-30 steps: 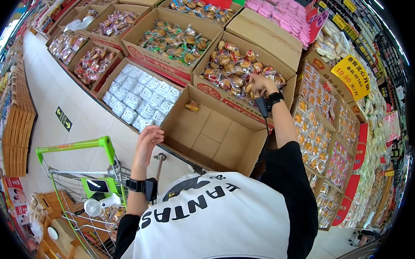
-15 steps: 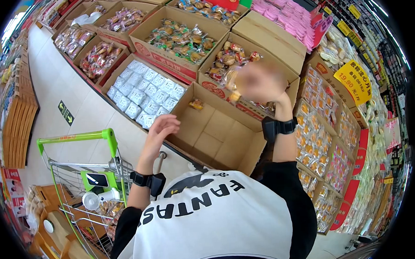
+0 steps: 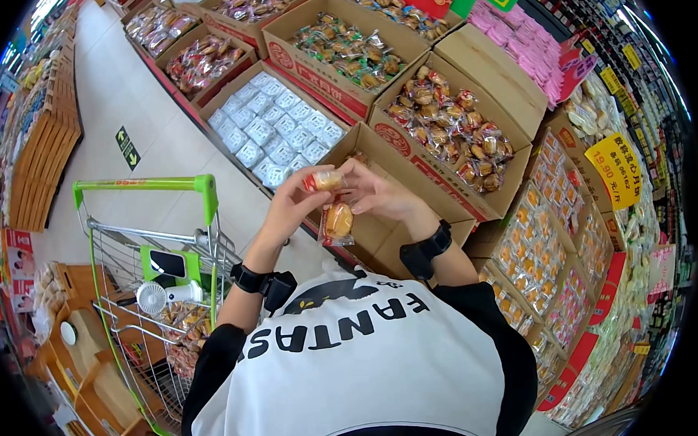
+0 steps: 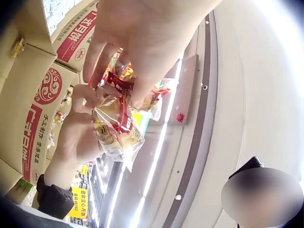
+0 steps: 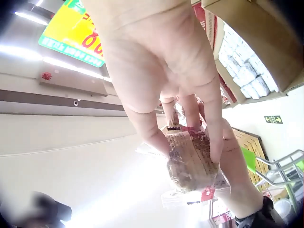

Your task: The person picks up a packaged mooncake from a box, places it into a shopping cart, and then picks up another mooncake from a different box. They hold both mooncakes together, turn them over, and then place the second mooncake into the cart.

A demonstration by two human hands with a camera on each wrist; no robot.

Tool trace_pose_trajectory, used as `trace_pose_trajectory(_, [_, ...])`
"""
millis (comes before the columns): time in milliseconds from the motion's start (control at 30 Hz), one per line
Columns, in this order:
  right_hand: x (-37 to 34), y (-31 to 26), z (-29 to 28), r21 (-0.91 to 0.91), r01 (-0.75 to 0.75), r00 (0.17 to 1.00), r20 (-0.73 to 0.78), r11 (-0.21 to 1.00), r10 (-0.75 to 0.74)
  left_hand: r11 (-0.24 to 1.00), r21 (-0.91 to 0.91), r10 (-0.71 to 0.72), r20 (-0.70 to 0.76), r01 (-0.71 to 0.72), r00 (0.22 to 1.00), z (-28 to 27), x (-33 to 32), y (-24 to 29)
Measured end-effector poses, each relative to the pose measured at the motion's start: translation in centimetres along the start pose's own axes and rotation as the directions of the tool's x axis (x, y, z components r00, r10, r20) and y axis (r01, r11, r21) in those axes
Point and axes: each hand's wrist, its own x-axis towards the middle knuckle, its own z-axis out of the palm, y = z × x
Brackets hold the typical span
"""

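Observation:
Both hands meet above an open cardboard box (image 3: pixel 400 239) in the head view. My left hand (image 3: pixel 292 205) pinches a mooncake in clear and red wrap (image 3: pixel 325 180). Just below it, a second wrapped mooncake (image 3: pixel 338 221) hangs from the fingers of my right hand (image 3: pixel 383 195). In the right wrist view, thumb and fingers grip that clear packet (image 5: pixel 190 159) from both sides. The left wrist view shows the two packets close together, the right hand's mooncake (image 4: pixel 114 124) in front, red print on its wrap.
Behind the box stands a carton of red-wrapped mooncakes (image 3: pixel 446 128). White packets (image 3: pixel 275 128) fill a carton at its left. A green-handled shopping cart (image 3: pixel 145 184) stands on the left, a phone (image 3: pixel 168 263) and small fan (image 3: pixel 151 297) at its handle. Packed trays (image 3: pixel 533 245) line the right.
My right hand has come out of the red-wrapped mooncakes with packets and moved left to my left hand. The left hand has risen inward and now holds a mooncake.

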Motion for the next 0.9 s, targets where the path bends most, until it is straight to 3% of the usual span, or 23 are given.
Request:
trace_pose_trajectory(67, [0.0, 0.1, 0.6, 0.031, -0.039, 0.999, 0.017, 0.999, 0.038, 0.999, 0.005, -0.041, -0.135, 0.042, 0.99, -1.5, -0.4, -2.2])
trace_pose_trajectory(133, [-0.1, 0.1, 1.0, 0.059, -0.078, 0.997, 0.034, 0.995, 0.076, 1.0, 0.026, 0.015, -0.196, -0.01, 0.981, -0.9, -0.6, -1.3])
trace_pose_trajectory(200, [-0.3, 0.1, 1.3, 0.071, -0.055, 0.998, 0.014, 0.996, 0.054, 0.981, -0.19, -0.1, -0.274, 0.048, 0.956, -0.7, -0.8, -0.7])
trace_pose_trajectory(333, [-0.5, 0.4, 1.7, 0.181, -0.013, 0.999, -0.035, 0.983, 0.02, 0.984, -0.172, -0.085, -0.256, 0.041, 0.963, -1.4, -1.2, -0.7])
trace_pose_trajectory(400, [-0.6, 0.9, 1.2, 0.189, -0.01, 0.976, -0.212, 0.982, 0.051, 0.984, -0.171, -0.088, -0.269, 0.042, 0.959, -1.3, -1.4, -0.4])
trace_pose_trajectory(533, [-0.9, 1.4, 1.1, 0.292, 0.115, 0.981, -0.186, 0.949, -0.062, 0.987, -0.158, -0.061, -0.277, 0.017, 0.959, -1.2, -1.6, -0.3])
trace_pose_trajectory(600, [-0.9, 1.4, 1.1, 0.325, 0.191, 0.961, -0.252, 0.926, -0.11, 0.984, -0.176, -0.06, -0.272, 0.012, 0.96, -1.2, -1.6, -0.3])
trace_pose_trajectory(800, [-1.0, 1.3, 1.1, 0.377, 0.247, 0.934, -0.337, 0.893, -0.117, 0.978, -0.21, -0.052, -0.284, -0.01, 0.957, -1.2, -1.7, -0.5])
trace_pose_trajectory(833, [-1.0, 1.3, 1.1, 0.378, 0.246, 0.935, -0.337, 0.892, -0.115, 0.979, -0.202, -0.049, -0.292, -0.012, 0.955, -1.1, -1.7, -0.5])
trace_pose_trajectory(900, [-1.0, 1.2, 1.3, 0.136, 0.264, 0.905, -0.378, 0.955, -0.197, 0.979, -0.201, -0.038, -0.288, -0.021, 0.957, -1.2, -1.8, -0.7])
